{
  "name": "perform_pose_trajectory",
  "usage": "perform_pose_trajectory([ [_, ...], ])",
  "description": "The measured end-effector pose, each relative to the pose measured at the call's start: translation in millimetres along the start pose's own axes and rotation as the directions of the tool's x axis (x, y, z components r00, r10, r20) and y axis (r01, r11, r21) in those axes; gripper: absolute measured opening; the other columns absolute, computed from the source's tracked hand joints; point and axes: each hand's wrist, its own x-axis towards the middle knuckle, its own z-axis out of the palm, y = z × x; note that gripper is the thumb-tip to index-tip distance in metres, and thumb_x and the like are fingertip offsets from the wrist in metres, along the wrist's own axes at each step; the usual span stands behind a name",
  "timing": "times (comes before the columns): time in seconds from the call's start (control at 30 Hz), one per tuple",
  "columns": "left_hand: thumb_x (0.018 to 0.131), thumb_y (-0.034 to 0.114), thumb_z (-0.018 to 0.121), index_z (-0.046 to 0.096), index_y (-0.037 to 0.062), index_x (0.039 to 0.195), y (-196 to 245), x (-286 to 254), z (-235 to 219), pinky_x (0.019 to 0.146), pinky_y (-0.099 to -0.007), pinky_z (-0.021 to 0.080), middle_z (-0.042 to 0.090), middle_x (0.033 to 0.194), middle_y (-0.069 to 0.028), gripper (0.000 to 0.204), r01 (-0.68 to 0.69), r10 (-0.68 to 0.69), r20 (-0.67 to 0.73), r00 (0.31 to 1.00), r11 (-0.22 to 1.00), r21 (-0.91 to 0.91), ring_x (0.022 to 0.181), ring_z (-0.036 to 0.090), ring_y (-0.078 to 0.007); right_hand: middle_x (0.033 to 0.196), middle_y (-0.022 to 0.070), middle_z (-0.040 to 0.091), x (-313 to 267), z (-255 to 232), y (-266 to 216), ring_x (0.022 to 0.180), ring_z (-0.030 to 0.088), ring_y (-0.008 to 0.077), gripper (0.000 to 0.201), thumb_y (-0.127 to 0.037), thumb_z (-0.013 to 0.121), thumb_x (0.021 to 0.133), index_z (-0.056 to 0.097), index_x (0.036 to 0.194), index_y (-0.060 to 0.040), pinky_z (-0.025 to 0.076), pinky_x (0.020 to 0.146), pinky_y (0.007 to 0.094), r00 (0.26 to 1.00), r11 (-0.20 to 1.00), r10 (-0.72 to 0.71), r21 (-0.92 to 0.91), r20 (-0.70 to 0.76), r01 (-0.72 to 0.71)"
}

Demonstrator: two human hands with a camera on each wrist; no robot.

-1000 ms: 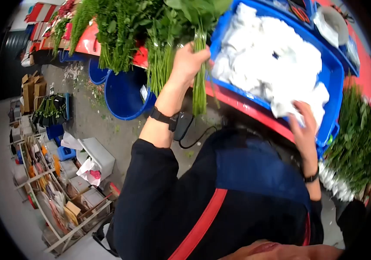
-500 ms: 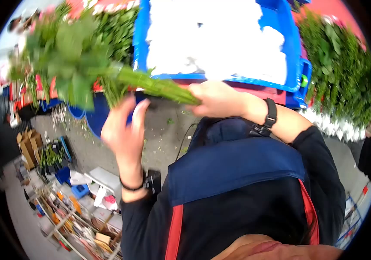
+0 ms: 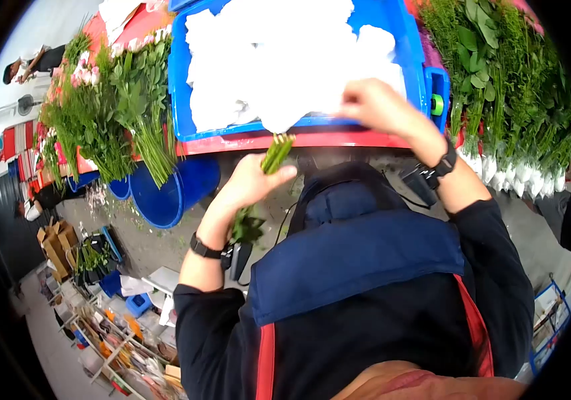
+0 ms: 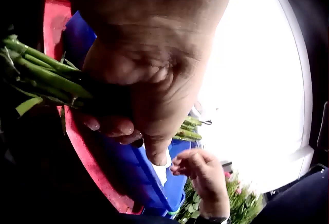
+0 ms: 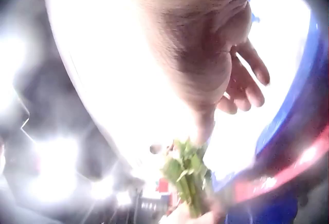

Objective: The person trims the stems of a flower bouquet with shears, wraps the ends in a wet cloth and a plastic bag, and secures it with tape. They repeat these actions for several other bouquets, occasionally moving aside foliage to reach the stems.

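In the head view the left hand (image 3: 249,181) grips a bundle of green stems (image 3: 277,153), cut ends up toward the bin, leaves hanging below the wrist. The left wrist view shows its fingers curled round the stems (image 4: 49,77). The right hand (image 3: 382,110) hovers over the front edge of the blue bin (image 3: 189,137), near white material (image 3: 285,63) heaped inside. Its fingers are loosely bent and hold nothing in the right wrist view, where the hand (image 5: 216,75) is above the stem ends (image 5: 187,175).
Leafy bunches (image 3: 142,100) lie on the red table (image 3: 245,144) left of the bin. More bunches (image 3: 512,87), their ends wrapped in white, hang at the right. Blue buckets (image 3: 159,193) stand below the table edge. A cluttered rack (image 3: 115,340) is at lower left.
The right hand has let go of the stems and moved up over the bin's edge. The left hand now grips the bundle, which has swung round, cut ends toward the bin. The view has shifted right.
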Motion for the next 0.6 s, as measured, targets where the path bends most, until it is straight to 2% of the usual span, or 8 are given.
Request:
perform_pose_trajectory([
  [0.07, 0.086, 0.026, 0.072, 0.058, 0.0043, 0.071, 7.1, 11.8, 10.6, 0.041, -0.0255, 0.035, 0.049, 0.052, 0.0018, 0.030, -0.051, 0.040, -0.044, 0.998, 0.957, -0.286, 0.042, 0.044, -0.0074, 0.080, 0.0170, 0.064, -6.4, -0.4, 38.9, 0.080, 0.062, 0.0357, 0.030, -0.028, 0.077, 0.071, 0.066, 0.081, -0.0019, 0.049, 0.069, 0.0422, 0.985, 0.922, 0.042, -0.374, -0.166, -0.102],
  [0.2, 0.086, 0.024, 0.071, 0.058, 0.0059, 0.072, 32.6, 31.0, 27.1, 0.040, -0.0245, 0.033, 0.047, 0.050, 0.0022, 0.026, -0.096, 0.056, -0.098, 0.994, 0.879, -0.467, 0.042, 0.043, -0.0065, 0.076, 0.0144, 0.059, 5.4, 24.0, 88.5, 0.078, 0.060, 0.0302, 0.025, -0.020, 0.072, 0.073, 0.058, 0.076, 0.0003, 0.048, 0.069, 0.0363, 0.973, 0.974, 0.022, -0.213, -0.228, -0.072],
  [0.23, 0.086, 0.024, 0.071, 0.058, 0.0062, 0.072, 39.8, 33.0, 29.3, 0.040, -0.0244, 0.033, 0.047, 0.051, 0.0020, 0.026, -0.116, 0.064, -0.120, 0.991, 0.861, -0.495, 0.042, 0.043, -0.0063, 0.071, 0.0081, 0.056, 4.1, 20.6, 94.1, 0.073, 0.058, 0.0199, 0.018, -0.014, 0.068, 0.078, 0.056, 0.077, -0.0006, 0.046, 0.066, 0.0316, 0.945, 0.997, -0.016, -0.077, -0.327, -0.010],
  [0.27, 0.085, 0.024, 0.072, 0.058, 0.0059, 0.073, 40.9, 37.0, 31.7, 0.041, -0.0248, 0.033, 0.047, 0.052, 0.0017, 0.026, -0.134, 0.070, -0.156, 0.985, 0.882, -0.452, 0.043, 0.043, -0.0065, 0.073, 0.0012, 0.056, 4.4, 18.7, 98.9, 0.075, 0.056, 0.0107, 0.012, -0.012, 0.065, 0.083, 0.057, 0.085, -0.0019, 0.045, 0.066, 0.0277, 0.932, 0.887, 0.202, 0.460, -0.302, -0.043],
  [0.33, 0.084, 0.026, 0.073, 0.058, 0.0053, 0.074, 42.8, 47.3, 34.4, 0.042, -0.0255, 0.034, 0.049, 0.055, 0.0012, 0.027, -0.171, 0.094, -0.223, 0.970, 0.918, -0.357, 0.045, 0.043, -0.0069, 0.083, -0.0014, 0.059, -0.3, -0.9, 101.6, 0.078, 0.055, 0.0068, 0.010, -0.008, 0.061, 0.087, 0.057, 0.094, -0.0021, 0.045, 0.066, 0.0233, 0.917, 0.757, 0.248, 0.653, -0.311, 0.017],
  [0.47, 0.077, 0.028, 0.076, 0.061, -0.0044, 0.108, 44.7, 63.4, 42.4, 0.080, -0.0410, 0.049, 0.067, 0.092, -0.0199, 0.047, -0.269, 0.259, -0.306, 0.916, 0.963, 0.009, 0.089, 0.064, -0.0325, 0.097, 0.0021, 0.060, -7.5, -8.9, 36.3, 0.085, 0.055, 0.0081, 0.025, -0.005, 0.062, 0.083, 0.058, 0.107, 0.0010, 0.045, 0.077, 0.0229, 0.770, 0.909, -0.140, 0.227, -0.623, 0.349],
  [0.53, 0.077, 0.026, 0.077, 0.063, -0.0010, 0.110, 57.3, 60.6, 39.3, 0.082, -0.0396, 0.050, 0.066, 0.099, -0.0208, 0.045, -0.232, 0.231, -0.268, 0.935, 0.972, 0.030, 0.094, 0.064, -0.0335, 0.105, 0.0113, 0.065, -16.9, 2.4, -2.2, 0.089, 0.063, 0.0229, 0.034, -0.010, 0.067, 0.077, 0.061, 0.110, -0.0011, 0.051, 0.077, 0.0332, 0.867, 0.898, -0.267, 0.218, -0.420, 0.382],
  [0.6, 0.077, 0.023, 0.077, 0.063, 0.0003, 0.111, 54.5, 65.6, 46.6, 0.084, -0.0394, 0.050, 0.067, 0.100, -0.0202, 0.043, -0.343, 0.333, -0.390, 0.858, 0.938, 0.046, 0.095, 0.064, -0.0330, 0.112, 0.0139, 0.064, -12.2, 21.3, -18.5, 0.092, 0.064, 0.0246, 0.038, -0.011, 0.071, 0.076, 0.061, 0.111, -0.0018, 0.051, 0.081, 0.0346, 0.688, 0.771, -0.637, -0.304, -0.349, 0.559],
])
